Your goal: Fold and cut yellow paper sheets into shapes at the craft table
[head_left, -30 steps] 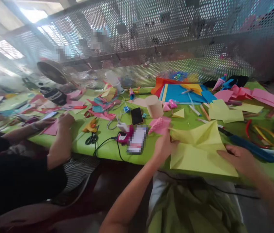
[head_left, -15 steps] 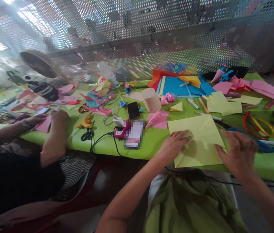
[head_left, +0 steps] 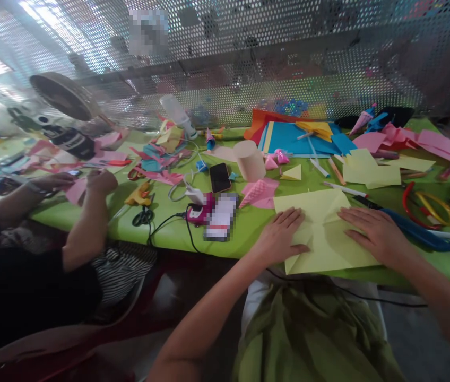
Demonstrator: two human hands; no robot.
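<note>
A creased sheet of pale yellow paper lies spread out near the front edge of the green table. On its left part my left hand rests flat, fingers stretched forward and thumb out to the side. My right hand lies across the right part, its fingers extended and pointing left. Both palms face down, and neither hand grips anything. Just beyond the sheet is a folded pink paper piece. A blue utility knife lies close to my right hand.
Left of the sheet are a phone, a magenta power strip with cords, and black scissors. A paper roll stands behind, before blue sheets. At far left a co-worker's hands hold pink paper. Perforated metal rises behind the table.
My right hand has moved left from the sheet's right edge onto its surface. My left hand has shifted slightly left and flattened out. The co-worker's hands have moved slightly.
</note>
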